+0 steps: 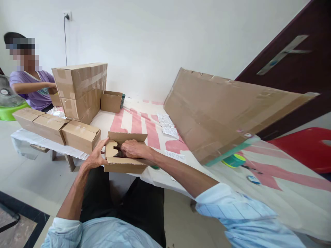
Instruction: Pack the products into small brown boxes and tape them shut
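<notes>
In front of me an open cardboard box (126, 167) rests at the table's near edge, its long flaps raised. My left hand (97, 154) grips the box's left end, thumb and fingers spread across that side. Inside the box reaches my right hand (133, 148), its fingers curled down and partly hidden by the walls. Something dark shows beneath those fingers, too shaded to name. Just left of my left hand lies a closed cardboard box (81, 134), in a row with similar ones.
Taped cartons (85, 89) are stacked at the back left, beside a small open box (111, 101). A large cardboard sheet (222, 110) leans over the right side. A green tape roll (234, 160) and sheets of stickers (168, 124) lie on the table. Another person (33, 82) sits at far left.
</notes>
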Demonstrator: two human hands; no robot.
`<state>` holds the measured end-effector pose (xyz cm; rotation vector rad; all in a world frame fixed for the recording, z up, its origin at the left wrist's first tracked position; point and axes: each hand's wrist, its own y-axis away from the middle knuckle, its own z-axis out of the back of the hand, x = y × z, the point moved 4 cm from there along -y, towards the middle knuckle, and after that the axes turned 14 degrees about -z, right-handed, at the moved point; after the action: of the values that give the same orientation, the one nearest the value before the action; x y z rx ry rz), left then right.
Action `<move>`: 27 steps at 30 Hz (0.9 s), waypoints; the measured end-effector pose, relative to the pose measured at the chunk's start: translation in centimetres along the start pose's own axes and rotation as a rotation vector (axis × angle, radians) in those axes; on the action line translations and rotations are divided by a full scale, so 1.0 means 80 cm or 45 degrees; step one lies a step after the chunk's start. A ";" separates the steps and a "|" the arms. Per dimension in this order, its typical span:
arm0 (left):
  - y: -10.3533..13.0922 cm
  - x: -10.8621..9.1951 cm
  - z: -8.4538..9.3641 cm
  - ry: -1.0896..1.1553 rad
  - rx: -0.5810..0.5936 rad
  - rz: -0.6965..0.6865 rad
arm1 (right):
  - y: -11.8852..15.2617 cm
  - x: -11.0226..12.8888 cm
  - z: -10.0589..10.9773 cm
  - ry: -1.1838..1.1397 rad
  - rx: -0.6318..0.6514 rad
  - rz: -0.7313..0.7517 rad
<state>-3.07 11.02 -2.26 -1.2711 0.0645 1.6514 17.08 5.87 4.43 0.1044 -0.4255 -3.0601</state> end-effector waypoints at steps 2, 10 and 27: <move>-0.003 0.003 0.000 0.003 -0.003 -0.003 | 0.007 -0.015 0.015 -0.107 -0.096 0.044; -0.023 0.007 0.020 -0.150 0.030 0.027 | 0.041 -0.102 0.091 -1.098 -0.433 0.118; -0.143 -0.077 0.091 0.305 -0.698 -0.091 | 0.014 -0.096 0.100 -2.208 -0.301 0.485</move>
<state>-0.26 16.72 11.21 -1.8573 -0.3049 1.4962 24.15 7.40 12.90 -2.2501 -0.0259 -1.9574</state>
